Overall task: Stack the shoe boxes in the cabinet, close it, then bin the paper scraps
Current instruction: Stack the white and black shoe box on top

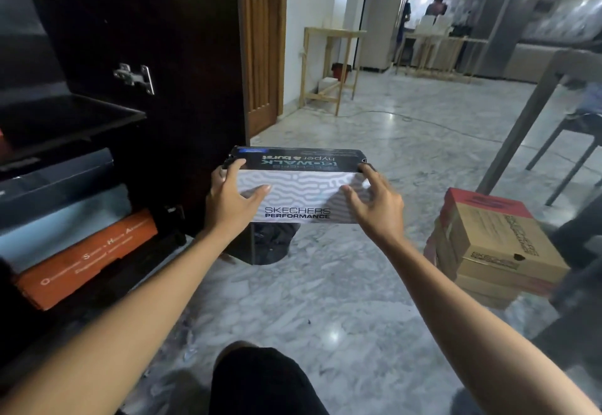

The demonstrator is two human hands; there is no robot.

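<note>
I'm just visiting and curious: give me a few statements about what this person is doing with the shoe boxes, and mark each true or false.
1. Both hands hold the white Skechers box. True: the left hand and the right hand grip its two ends.
2. The held box already sits inside the cabinet. False: it is in the air over the marble floor, beside the open cabinet.
3. An orange box lies in the cabinet under other boxes. True.
4. No boxes are left outside the cabinet. False: a stack of brown cardboard boxes stands on the floor at the right.
5. The cabinet door is shut. False: it is open, with the hinge showing.
</note>
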